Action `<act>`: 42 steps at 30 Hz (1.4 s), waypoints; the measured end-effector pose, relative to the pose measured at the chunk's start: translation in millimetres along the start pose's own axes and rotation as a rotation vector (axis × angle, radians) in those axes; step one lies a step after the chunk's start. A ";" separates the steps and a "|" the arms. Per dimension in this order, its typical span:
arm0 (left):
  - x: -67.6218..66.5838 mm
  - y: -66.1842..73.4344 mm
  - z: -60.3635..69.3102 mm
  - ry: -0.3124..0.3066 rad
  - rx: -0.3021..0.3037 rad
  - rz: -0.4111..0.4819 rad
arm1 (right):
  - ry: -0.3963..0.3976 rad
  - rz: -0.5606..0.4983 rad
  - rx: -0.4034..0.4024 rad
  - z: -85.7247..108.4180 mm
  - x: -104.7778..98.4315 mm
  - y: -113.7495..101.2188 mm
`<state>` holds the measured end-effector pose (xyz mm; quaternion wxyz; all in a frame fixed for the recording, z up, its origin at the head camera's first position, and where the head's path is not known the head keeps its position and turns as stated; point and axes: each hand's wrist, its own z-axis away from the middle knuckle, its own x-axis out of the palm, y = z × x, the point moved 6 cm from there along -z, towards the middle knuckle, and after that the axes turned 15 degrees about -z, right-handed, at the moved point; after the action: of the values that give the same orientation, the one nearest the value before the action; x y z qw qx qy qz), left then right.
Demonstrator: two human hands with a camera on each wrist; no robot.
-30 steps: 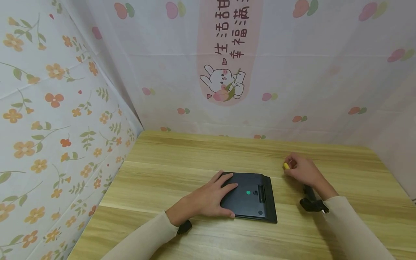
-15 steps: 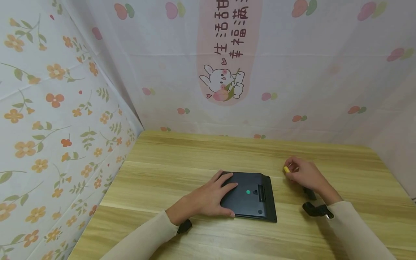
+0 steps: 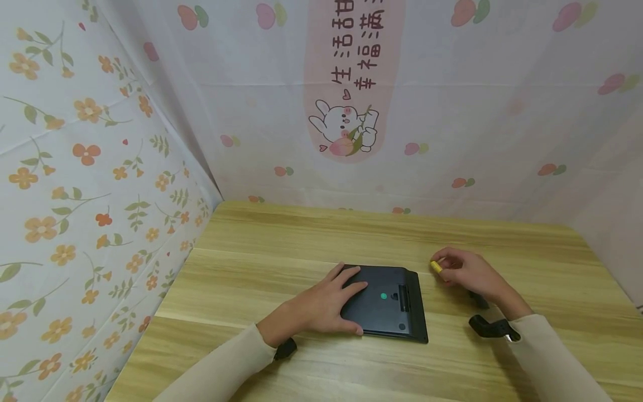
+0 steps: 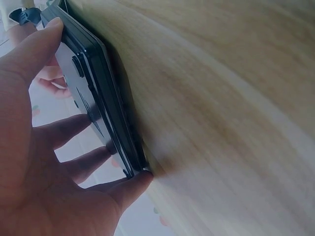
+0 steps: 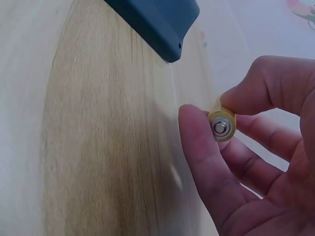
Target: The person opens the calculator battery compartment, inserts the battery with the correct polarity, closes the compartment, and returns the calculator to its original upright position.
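A flat black device (image 3: 374,315) lies on the table with a green round sticker and a narrow recess near its right end. My left hand (image 3: 324,306) rests spread over its left part, thumb at the near edge. In the left wrist view, that hand (image 4: 44,167) has fingertips on the device's face and edge (image 4: 101,73). Right of the device, my right hand (image 3: 467,273) pinches a yellow battery (image 3: 436,267). The right wrist view shows the battery (image 5: 221,127) between thumb and finger of this hand (image 5: 266,167), its metal button end showing, apart from the device (image 5: 157,24).
The wooden table (image 3: 281,234) meets a patterned cloth (image 3: 452,111) along its back edge. Floral cloth (image 3: 100,167) hangs on the left. Black wrist mounts (image 3: 489,328) sit by both sleeves.
My right hand has moved slightly toward the near side, and the battery in its fingers has turned and come a little left. The left hand and the device have stayed in place.
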<state>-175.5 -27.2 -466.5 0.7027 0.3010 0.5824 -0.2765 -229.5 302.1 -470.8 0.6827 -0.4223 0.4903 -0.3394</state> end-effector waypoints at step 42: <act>0.8 -0.9 -0.4 -0.007 -0.002 0.011 | -0.168 -0.106 -0.069 5.8 28.5 -23.2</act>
<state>-176.2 -27.5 -467.4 0.7065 0.3026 0.5786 -0.2731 -216.8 269.0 -459.6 0.6877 -0.4978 0.4196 -0.3212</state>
